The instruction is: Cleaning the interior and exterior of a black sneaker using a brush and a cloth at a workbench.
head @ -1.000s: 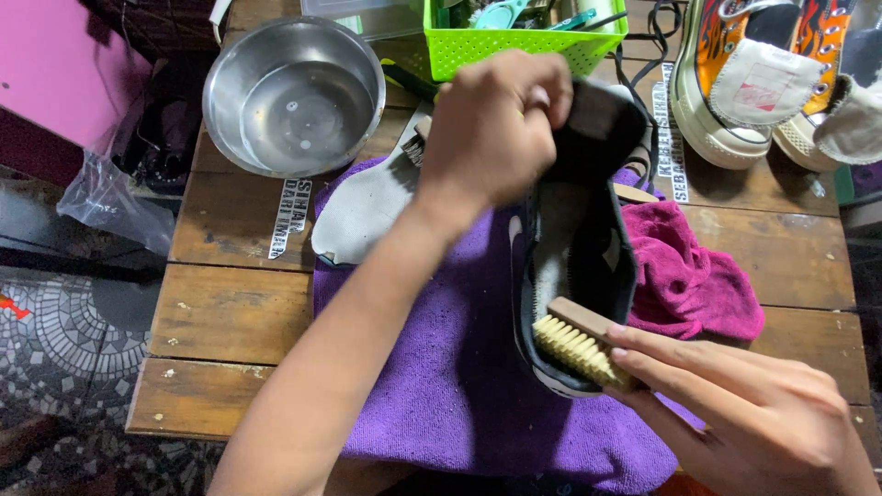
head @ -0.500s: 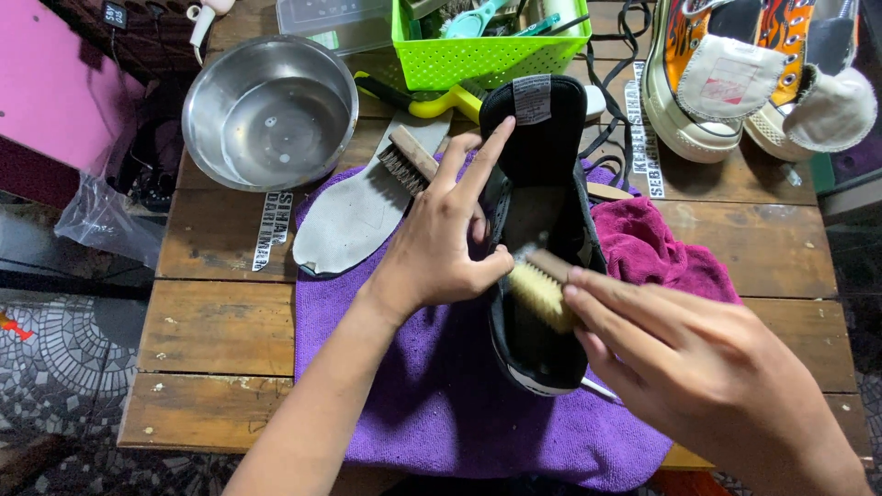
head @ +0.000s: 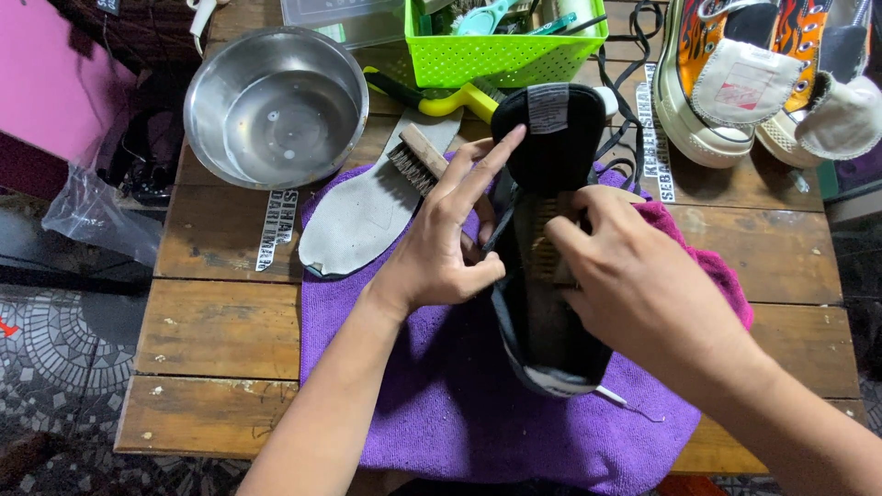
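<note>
A black sneaker [head: 551, 340] lies lengthwise on a purple towel [head: 450, 395], its tongue [head: 549, 124] pulled up toward the far side. My left hand [head: 450, 239] grips the shoe's left wall, with the index finger stretched up to the tongue. My right hand [head: 634, 280] holds a wooden brush with pale bristles [head: 547, 248] pushed down inside the shoe's opening. The hand covers most of the brush.
A grey insole [head: 354, 220] and a second wooden brush [head: 415, 158] lie left of the shoe. A steel bowl [head: 276, 106], a green basket [head: 505, 41], a magenta cloth [head: 726, 276] and flame-patterned sneakers [head: 735, 73] stand around on the wooden table [head: 220, 303].
My right hand has moved the brush from the shoe's near rim up into its opening. My left hand let go of the tongue and took the shoe's side.
</note>
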